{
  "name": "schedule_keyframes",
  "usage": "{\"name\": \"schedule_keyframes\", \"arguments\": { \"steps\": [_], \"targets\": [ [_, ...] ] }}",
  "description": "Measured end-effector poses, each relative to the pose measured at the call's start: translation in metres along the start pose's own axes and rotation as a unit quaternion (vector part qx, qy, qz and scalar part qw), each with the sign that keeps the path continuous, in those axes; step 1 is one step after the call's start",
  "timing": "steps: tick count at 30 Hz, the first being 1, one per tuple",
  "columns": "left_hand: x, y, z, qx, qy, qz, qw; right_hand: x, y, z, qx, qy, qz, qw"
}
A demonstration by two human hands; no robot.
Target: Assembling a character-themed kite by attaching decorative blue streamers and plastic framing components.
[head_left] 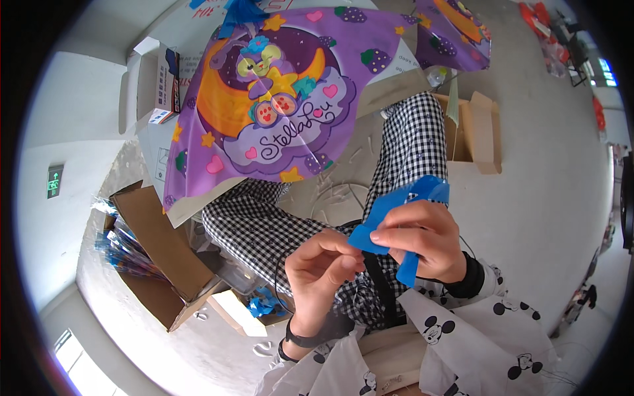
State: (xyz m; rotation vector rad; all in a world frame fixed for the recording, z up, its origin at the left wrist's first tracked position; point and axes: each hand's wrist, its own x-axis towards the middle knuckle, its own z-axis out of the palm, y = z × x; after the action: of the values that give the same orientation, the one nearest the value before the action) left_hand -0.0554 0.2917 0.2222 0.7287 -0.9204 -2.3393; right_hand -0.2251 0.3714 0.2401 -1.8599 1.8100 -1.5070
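Note:
My right hand [426, 241] is closed on a blue fabric strip [388, 211], pinching it between thumb and fingers. One part of the strip loops up behind the fingers, and a tail hangs below them. Close by on the left, my left hand [320, 269] has its thumb and forefinger drawn together at the strip's near corner. Whether anything lies between those fingertips is too small to make out. Beyond my knees, a purple kite [360, 119] with a cartoon animal, a moon and hearts lies spread over a board-like surface, with blue strips [243, 14] at its far edge.
Another purple printed piece [456, 36] lies at the far right. An open cardboard box [479, 132] stands right of my knee. On the left, a tilted carton [162, 251] holds wrapped colourful items, beside a smaller box with blue scraps [264, 302]. A white box [155, 79] stands at far left.

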Motion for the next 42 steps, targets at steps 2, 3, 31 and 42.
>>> {"name": "schedule_keyframes", "arguments": {
  "steps": [2, 3, 31, 42],
  "targets": [
    [0.0008, -0.0021, -0.0003, -0.008, -0.006, 0.002, 1.0, -0.0033, -0.005, -0.0021, -0.028, -0.015, 0.003, 0.999],
    [0.0009, -0.003, -0.0007, -0.029, -0.015, -0.006, 0.999, -0.0019, -0.0047, -0.0028, -0.022, -0.022, -0.009, 0.999],
    [0.0033, -0.0095, -0.0014, -0.053, -0.005, 0.0, 0.999, -0.0067, 0.0009, 0.0018, -0.026, -0.036, -0.031, 0.999],
    [0.0016, -0.0092, 0.0, -0.04, 0.009, 0.005, 0.999, -0.0098, 0.0008, 0.0024, -0.011, -0.046, -0.032, 0.998]
  ]
}}
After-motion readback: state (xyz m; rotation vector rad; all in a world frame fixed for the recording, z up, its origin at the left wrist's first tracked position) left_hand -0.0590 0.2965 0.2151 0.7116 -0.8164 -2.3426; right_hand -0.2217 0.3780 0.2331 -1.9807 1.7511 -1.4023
